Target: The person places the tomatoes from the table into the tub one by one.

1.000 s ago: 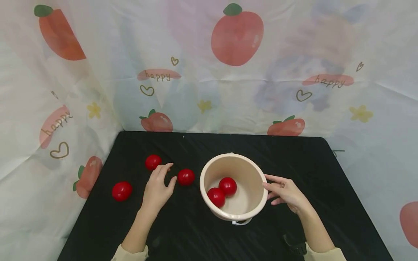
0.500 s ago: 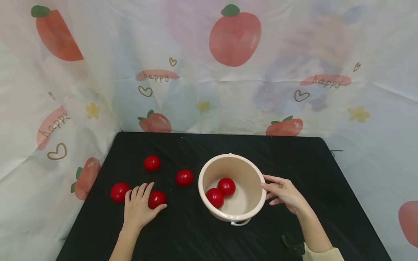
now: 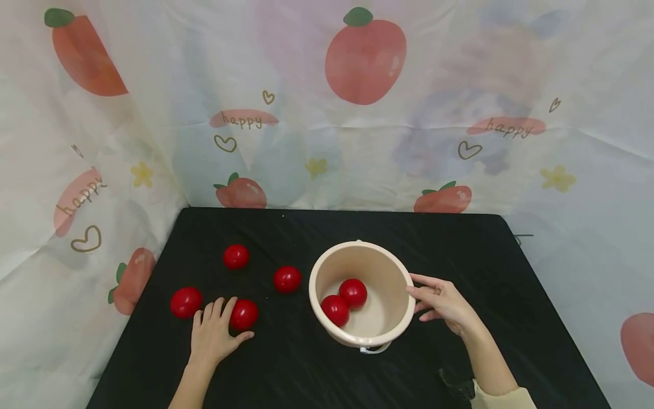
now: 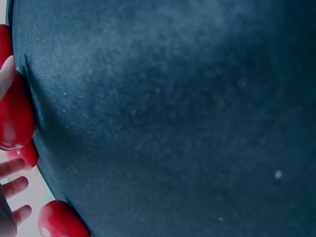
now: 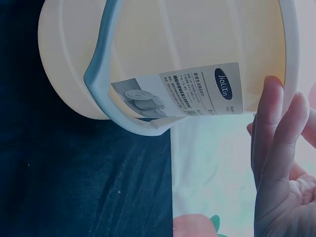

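Observation:
My left hand (image 3: 212, 335) is spread beside a glossy red ball (image 3: 243, 315) on the table, thumb on its near side and index finger on its left. In the left wrist view the thumb (image 4: 6, 76) overlaps a ball (image 4: 15, 116), while the other fingers stand apart from it. My right hand (image 3: 444, 307) holds the cream bucket (image 3: 319, 321) lightly at its right edge, thumb on the rim and fingers along the outer wall. Two red balls, one of them nearer the middle (image 3: 353, 293), lie inside the bucket.
More red balls rest on the black table (image 3: 439, 244): one left (image 3: 186, 302), one farther back (image 3: 236, 257) and one near the bucket (image 3: 287, 279). The bucket's handle (image 5: 101, 84) hangs down its labelled side. A printed curtain (image 3: 317, 130) encloses the table.
My left hand has come back and leftward from between the far balls to the near one, uncovering the ball at the back. The right hand and bucket hold their place.

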A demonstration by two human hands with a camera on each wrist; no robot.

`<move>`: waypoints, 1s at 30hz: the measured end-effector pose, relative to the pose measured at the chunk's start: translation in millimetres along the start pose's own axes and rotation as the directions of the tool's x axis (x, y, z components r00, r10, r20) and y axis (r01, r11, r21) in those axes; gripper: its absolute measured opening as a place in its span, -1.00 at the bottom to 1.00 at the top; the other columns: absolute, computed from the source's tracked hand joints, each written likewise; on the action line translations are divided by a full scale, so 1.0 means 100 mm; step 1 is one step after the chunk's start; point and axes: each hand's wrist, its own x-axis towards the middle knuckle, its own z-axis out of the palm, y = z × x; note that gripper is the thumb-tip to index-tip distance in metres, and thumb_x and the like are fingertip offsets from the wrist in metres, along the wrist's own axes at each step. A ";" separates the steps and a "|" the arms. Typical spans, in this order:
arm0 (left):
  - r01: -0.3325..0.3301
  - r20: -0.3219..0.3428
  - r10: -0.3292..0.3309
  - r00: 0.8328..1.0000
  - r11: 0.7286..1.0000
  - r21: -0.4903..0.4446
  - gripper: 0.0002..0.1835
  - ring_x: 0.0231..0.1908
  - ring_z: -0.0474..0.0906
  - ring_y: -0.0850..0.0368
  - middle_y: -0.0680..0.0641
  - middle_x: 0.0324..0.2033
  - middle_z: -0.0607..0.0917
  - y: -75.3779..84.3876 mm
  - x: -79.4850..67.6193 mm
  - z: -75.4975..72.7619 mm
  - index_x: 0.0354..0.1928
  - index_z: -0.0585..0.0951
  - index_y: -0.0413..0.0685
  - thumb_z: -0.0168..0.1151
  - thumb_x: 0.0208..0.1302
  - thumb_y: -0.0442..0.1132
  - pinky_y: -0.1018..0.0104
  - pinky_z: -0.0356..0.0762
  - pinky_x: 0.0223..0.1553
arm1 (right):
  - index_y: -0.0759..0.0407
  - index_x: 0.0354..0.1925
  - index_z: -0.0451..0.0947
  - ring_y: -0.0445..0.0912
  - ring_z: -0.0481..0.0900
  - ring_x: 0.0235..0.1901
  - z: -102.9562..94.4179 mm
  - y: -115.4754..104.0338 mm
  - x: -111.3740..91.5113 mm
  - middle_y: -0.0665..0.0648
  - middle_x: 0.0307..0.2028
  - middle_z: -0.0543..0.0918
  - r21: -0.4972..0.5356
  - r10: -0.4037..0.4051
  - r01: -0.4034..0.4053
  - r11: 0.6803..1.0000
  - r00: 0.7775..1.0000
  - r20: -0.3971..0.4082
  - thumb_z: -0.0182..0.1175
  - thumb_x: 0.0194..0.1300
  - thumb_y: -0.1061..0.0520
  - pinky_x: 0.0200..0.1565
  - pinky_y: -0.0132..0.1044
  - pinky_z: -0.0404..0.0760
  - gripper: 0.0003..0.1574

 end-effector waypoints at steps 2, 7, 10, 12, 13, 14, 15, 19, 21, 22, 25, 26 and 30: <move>0.006 0.002 -0.006 1.000 1.000 -0.006 -0.09 0.00 0.29 -0.19 -0.24 0.00 0.43 -0.01 0.01 0.02 0.14 0.41 -0.07 0.39 -0.28 0.29 -0.15 0.18 0.02 | 0.43 0.28 0.13 -0.13 0.64 -0.49 0.00 0.00 0.00 0.11 -0.35 0.68 0.002 -0.003 0.003 1.000 1.000 -0.001 0.18 0.23 0.08 -0.51 -0.31 0.61 -0.20; 0.014 0.007 -0.014 1.000 1.000 -0.009 -0.10 -0.01 0.29 -0.19 -0.24 -0.01 0.43 -0.04 0.03 0.05 0.12 0.41 -0.08 0.40 -0.29 0.27 -0.15 0.20 0.00 | 0.43 0.28 0.13 -0.13 0.64 -0.49 0.00 0.00 -0.01 0.10 -0.36 0.68 0.007 -0.007 0.007 1.000 1.000 0.000 0.18 0.23 0.07 -0.51 -0.31 0.61 -0.20; 0.019 0.015 -0.019 1.000 1.000 -0.014 -0.10 -0.02 0.30 -0.19 -0.23 -0.02 0.44 -0.05 0.03 0.08 0.12 0.40 -0.09 0.40 -0.28 0.26 -0.15 0.21 0.00 | 0.44 0.28 0.13 -0.13 0.64 -0.50 0.00 0.00 0.00 0.10 -0.36 0.68 0.006 -0.008 0.008 1.000 1.000 0.001 0.18 0.23 0.07 -0.51 -0.31 0.61 -0.20; 0.021 0.015 -0.020 1.000 1.000 -0.018 -0.10 -0.02 0.31 -0.18 -0.23 -0.03 0.44 -0.06 0.03 0.10 0.12 0.40 -0.10 0.39 -0.27 0.26 -0.15 0.22 -0.01 | 0.43 0.27 0.15 -0.13 0.64 -0.50 0.01 0.00 0.00 0.09 -0.37 0.68 0.007 -0.004 0.004 1.000 1.000 -0.004 0.19 0.22 0.08 -0.51 -0.31 0.61 -0.21; 0.019 0.013 -0.019 1.000 1.000 -0.016 -0.11 -0.03 0.31 -0.18 -0.23 -0.04 0.45 -0.06 0.03 0.11 0.11 0.40 -0.11 0.39 -0.26 0.27 -0.15 0.23 -0.01 | 0.43 0.27 0.16 -0.13 0.64 -0.50 0.01 0.00 0.00 0.09 -0.38 0.68 0.009 0.001 -0.001 1.000 1.000 -0.007 0.19 0.22 0.08 -0.51 -0.31 0.61 -0.21; 0.017 0.007 -0.017 1.000 1.000 -0.015 -0.11 -0.03 0.32 -0.18 -0.22 -0.05 0.45 -0.06 0.04 0.12 0.11 0.41 -0.11 0.38 -0.26 0.27 -0.15 0.23 -0.02 | 0.42 0.27 0.16 -0.14 0.63 -0.50 0.01 0.01 0.00 0.08 -0.38 0.68 0.010 0.006 -0.005 1.000 1.000 -0.010 0.20 0.21 0.08 -0.51 -0.32 0.61 -0.21; 0.014 0.002 -0.014 1.000 1.000 -0.010 -0.11 -0.04 0.32 -0.17 -0.22 -0.06 0.46 -0.06 0.04 0.13 0.10 0.41 -0.11 0.38 -0.26 0.27 -0.14 0.24 -0.03 | 0.42 0.27 0.16 -0.14 0.63 -0.50 0.01 0.00 0.00 0.08 -0.38 0.68 0.010 0.005 -0.005 1.000 1.000 -0.010 0.20 0.21 0.08 -0.51 -0.32 0.61 -0.21; -0.009 -0.028 0.010 1.000 1.000 0.013 -0.14 -0.08 0.33 -0.16 -0.20 -0.10 0.49 -0.06 0.05 0.14 0.07 0.44 -0.11 0.35 -0.27 0.29 -0.14 0.24 -0.05 | 0.44 0.27 0.16 -0.14 0.63 -0.50 0.01 0.00 0.00 0.09 -0.38 0.68 0.008 -0.003 0.003 1.000 1.000 -0.008 0.19 0.22 0.07 -0.51 -0.31 0.61 -0.21; -0.026 -0.043 0.028 0.999 0.999 0.030 -0.14 -0.09 0.34 -0.15 -0.18 -0.11 0.49 -0.04 0.08 0.12 0.06 0.44 -0.10 0.34 -0.27 0.30 -0.14 0.24 -0.07 | 0.44 0.27 0.14 -0.14 0.63 -0.50 0.01 0.00 0.00 0.09 -0.38 0.68 0.006 -0.007 0.007 1.000 1.000 -0.005 0.19 0.22 0.07 -0.51 -0.31 0.61 -0.20; -0.038 -0.057 0.040 0.998 0.999 0.035 -0.15 -0.09 0.34 -0.15 -0.18 -0.11 0.50 -0.03 0.10 0.10 0.05 0.45 -0.10 0.33 -0.28 0.30 -0.14 0.24 -0.07 | 0.44 0.27 0.15 -0.14 0.63 -0.50 0.01 0.00 0.00 0.09 -0.38 0.68 0.005 -0.007 0.007 1.000 1.000 -0.006 0.19 0.22 0.07 -0.51 -0.31 0.61 -0.21; -0.080 -0.112 0.086 0.990 0.995 0.058 -0.16 -0.11 0.35 -0.14 -0.17 -0.12 0.50 0.04 0.18 -0.01 0.04 0.46 -0.09 0.30 -0.28 0.31 -0.13 0.26 -0.08 | 0.42 0.27 0.16 -0.15 0.63 -0.50 0.01 0.00 0.00 0.07 -0.39 0.68 0.006 0.002 -0.002 1.000 1.000 -0.013 0.19 0.22 0.07 -0.51 -0.31 0.61 -0.21; -0.098 -0.136 0.106 0.985 0.993 0.063 -0.16 -0.11 0.36 -0.14 -0.17 -0.12 0.51 0.07 0.21 -0.06 0.04 0.46 -0.09 0.30 -0.28 0.31 -0.12 0.26 -0.08 | 0.42 0.27 0.16 -0.15 0.63 -0.50 0.01 0.00 0.00 0.07 -0.39 0.68 0.006 0.003 -0.003 1.000 1.000 -0.012 0.19 0.22 0.07 -0.51 -0.31 0.61 -0.21; -0.183 -0.246 0.197 0.949 0.980 0.079 -0.19 -0.14 0.39 -0.14 -0.17 -0.15 0.53 0.23 0.38 -0.30 0.00 0.48 -0.09 0.30 -0.31 0.27 -0.12 0.29 -0.10 | 0.44 0.27 0.15 -0.15 0.63 -0.50 0.01 0.01 0.01 0.07 -0.39 0.68 0.006 -0.007 0.007 1.000 1.000 -0.006 0.18 0.23 0.07 -0.51 -0.31 0.61 -0.21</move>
